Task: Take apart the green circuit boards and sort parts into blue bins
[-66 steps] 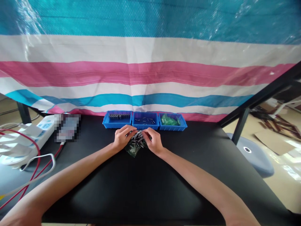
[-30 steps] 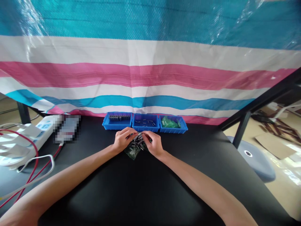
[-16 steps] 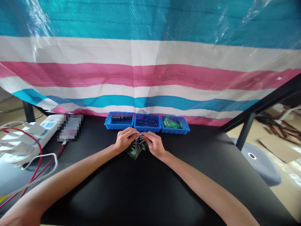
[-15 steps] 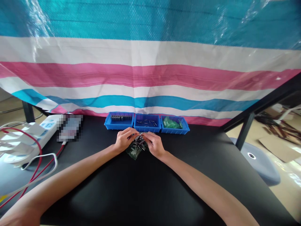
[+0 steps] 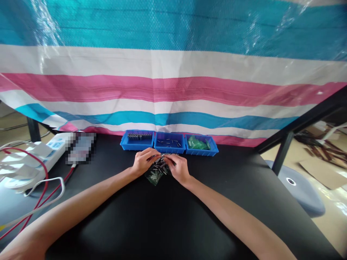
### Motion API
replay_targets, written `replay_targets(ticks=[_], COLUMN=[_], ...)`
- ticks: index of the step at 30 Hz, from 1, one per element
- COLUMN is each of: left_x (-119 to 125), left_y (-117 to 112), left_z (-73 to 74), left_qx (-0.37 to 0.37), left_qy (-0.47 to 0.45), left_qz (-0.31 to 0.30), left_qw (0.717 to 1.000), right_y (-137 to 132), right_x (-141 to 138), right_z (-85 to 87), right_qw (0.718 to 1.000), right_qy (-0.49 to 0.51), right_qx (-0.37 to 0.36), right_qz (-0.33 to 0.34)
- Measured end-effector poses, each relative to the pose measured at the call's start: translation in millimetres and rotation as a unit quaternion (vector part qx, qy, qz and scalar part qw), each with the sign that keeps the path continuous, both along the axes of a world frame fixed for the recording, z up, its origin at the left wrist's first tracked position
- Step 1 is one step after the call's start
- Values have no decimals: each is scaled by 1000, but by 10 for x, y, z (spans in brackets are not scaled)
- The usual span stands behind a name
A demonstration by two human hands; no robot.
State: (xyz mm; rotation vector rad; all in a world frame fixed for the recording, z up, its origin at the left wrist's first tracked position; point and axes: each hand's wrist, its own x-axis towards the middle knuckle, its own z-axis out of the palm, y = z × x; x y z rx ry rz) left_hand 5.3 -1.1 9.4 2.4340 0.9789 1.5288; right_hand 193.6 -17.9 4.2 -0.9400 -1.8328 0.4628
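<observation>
A small heap of dark cylindrical parts and green pieces [image 5: 157,171] lies on the black table [image 5: 168,220], just in front of three blue bins. My left hand [image 5: 143,161] rests at the heap's left side with its fingers curled and pinched over the parts. At the heap's right side my right hand [image 5: 177,168] is likewise curled, fingertips meeting the left hand's over the top of the pile. What each pinch holds is too small to make out.
Three blue bins stand in a row at the back: the left bin [image 5: 137,140] with dark cylinders, the middle bin [image 5: 169,142] with thin metal pins, the right bin [image 5: 201,144] with green parts. A white power strip [image 5: 51,148] with red and white cables [image 5: 40,187] lies left. Behind hangs a striped tarp [image 5: 173,83].
Both hands stay at the heap, their fingers shifting only slightly. The view has tilted a little, so the bins and hands sit marginally lower in the picture.
</observation>
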Motion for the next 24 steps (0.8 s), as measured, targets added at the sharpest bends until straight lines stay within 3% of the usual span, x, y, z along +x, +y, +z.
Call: replay_targets(ticks=[8, 14, 19, 24], left_x=[-1, -22, -23, -21], left_y=[-81, -92, -55, -43], left_z=[-5, -33, -29, 16], left_qx=[-15, -88, -51, -23], left_qy=[16, -27, -11, 34], left_qz=[-3, 22, 38, -1], left_qw=[1000, 996, 998, 999], right_y=[3, 4, -4, -22], right_x=[-1, 15, 12, 17], right_z=[5, 29, 33, 51], right_qw=[1000, 999, 999, 1000], right_qy=[-11, -8, 1, 5], right_qx=[-11, -28, -23, -18], right_qz=[-16, -27, -33, -25])
